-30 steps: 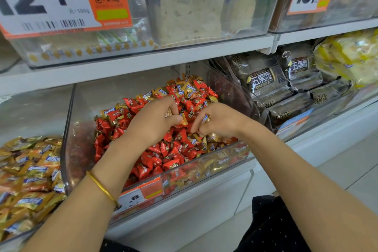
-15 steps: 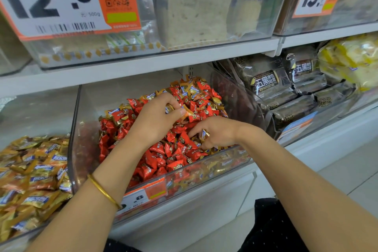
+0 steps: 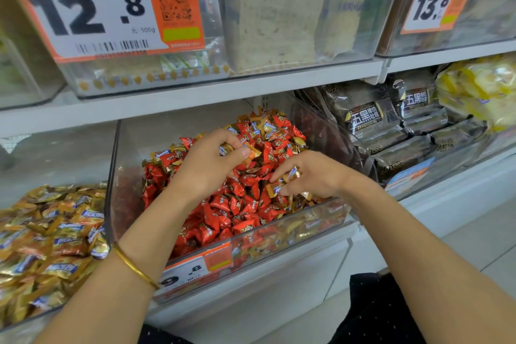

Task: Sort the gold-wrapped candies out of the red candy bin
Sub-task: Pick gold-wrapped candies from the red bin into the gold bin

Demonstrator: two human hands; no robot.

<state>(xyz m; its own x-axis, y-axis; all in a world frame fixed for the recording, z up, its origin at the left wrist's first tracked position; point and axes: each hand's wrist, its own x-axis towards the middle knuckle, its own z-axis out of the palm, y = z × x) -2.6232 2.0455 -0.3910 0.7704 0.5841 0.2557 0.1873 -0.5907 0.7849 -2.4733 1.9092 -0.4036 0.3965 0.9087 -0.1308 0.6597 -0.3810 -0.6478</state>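
Drawn apart since before, left hand [image 3: 208,167] and right hand [image 3: 315,176] are each clamped on gold-wrapped candies [image 3: 276,188] at centre, above the red candy bin [image 3: 307,225]; white shelf [image 3: 279,282] is seen below its front edge.

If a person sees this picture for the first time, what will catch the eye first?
First comes the bright heap of red candies in the clear bin at the centre. The left hand and the right hand are over it, each gripping gold-wrapped candies. Next come the big 12.8 price sign at upper left and the heap of gold candies at lower left.
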